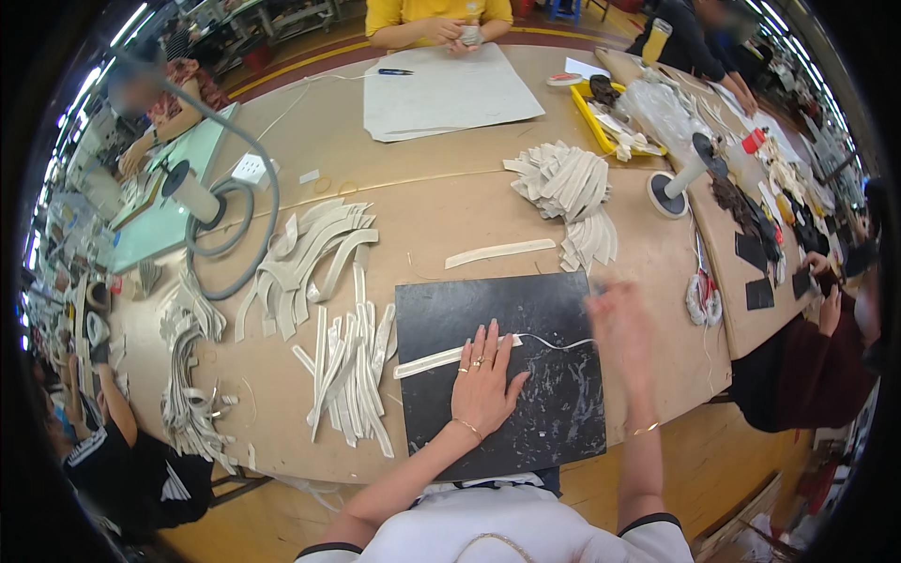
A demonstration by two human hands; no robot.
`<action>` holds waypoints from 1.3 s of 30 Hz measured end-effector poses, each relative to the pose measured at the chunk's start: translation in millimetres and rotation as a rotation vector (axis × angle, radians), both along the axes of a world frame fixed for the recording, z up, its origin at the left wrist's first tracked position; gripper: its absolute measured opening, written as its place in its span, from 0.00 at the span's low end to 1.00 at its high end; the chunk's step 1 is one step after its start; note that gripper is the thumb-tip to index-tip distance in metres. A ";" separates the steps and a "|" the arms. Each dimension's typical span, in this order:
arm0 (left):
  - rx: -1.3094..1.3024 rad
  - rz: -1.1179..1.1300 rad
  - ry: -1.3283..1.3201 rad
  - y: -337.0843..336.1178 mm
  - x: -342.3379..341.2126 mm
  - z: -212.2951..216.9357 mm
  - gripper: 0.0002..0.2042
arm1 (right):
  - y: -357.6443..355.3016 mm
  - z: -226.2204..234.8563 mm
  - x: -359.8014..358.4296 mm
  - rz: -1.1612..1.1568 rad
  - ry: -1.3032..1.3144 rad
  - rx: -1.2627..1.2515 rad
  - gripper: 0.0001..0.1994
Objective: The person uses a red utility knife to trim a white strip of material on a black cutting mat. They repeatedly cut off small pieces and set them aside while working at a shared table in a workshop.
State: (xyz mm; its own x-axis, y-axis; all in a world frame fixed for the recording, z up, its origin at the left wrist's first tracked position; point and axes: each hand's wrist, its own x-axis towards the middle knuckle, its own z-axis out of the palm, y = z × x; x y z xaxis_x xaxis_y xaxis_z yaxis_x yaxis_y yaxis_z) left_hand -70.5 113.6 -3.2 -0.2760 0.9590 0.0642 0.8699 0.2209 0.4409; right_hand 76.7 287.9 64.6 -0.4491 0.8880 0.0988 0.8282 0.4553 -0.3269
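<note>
My left hand [484, 387] lies flat with its fingers stretched out, pressing a narrow off-white strip [427, 363] onto a black mat [554, 422]. From the strip's right end a thin white tape or cord [556, 346] curves across toward my right hand [621, 324]. That hand hovers over the mat's right edge, smeared by motion, so its fingers and anything in them do not show clearly. Beyond the mat rests a single cream strip [499, 251]. Left of the mat is a loose pile of narrow white strips [349, 371].
Curved strips [305, 258] and bundled strips [188, 394] cover the left; a fanned heap [563, 183] sits beyond the mat. Around them are a grey hose [272, 211], a white spool [674, 188], scissors [702, 296] and a yellow tray [601, 131]. Other people work around the table.
</note>
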 end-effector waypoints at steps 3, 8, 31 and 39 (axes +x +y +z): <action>-0.006 0.005 -0.007 -1.5 0.8 -1.0 0.32 | -70.4 -10.6 -23.3 0.180 0.065 -0.084 0.18; 0.015 -0.003 -0.010 -1.7 -0.3 -1.8 0.29 | -102.1 -29.6 -34.4 0.183 0.088 0.054 0.17; 0.017 -0.022 -0.054 -1.7 -2.6 -7.9 0.29 | -107.5 -50.6 -49.2 0.223 -0.024 0.297 0.20; 0.028 -0.014 -0.037 -1.3 -1.5 -10.1 0.28 | -105.5 -53.1 -51.6 0.165 -0.005 0.210 0.17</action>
State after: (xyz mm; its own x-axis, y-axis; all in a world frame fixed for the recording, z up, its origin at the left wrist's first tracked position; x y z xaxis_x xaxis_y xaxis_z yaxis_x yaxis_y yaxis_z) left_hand -71.9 112.3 -13.3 -0.2652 0.9608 0.0812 0.8559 0.1958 0.4787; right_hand 25.1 182.4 11.5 -0.5866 0.7632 0.2709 0.7386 0.6414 -0.2074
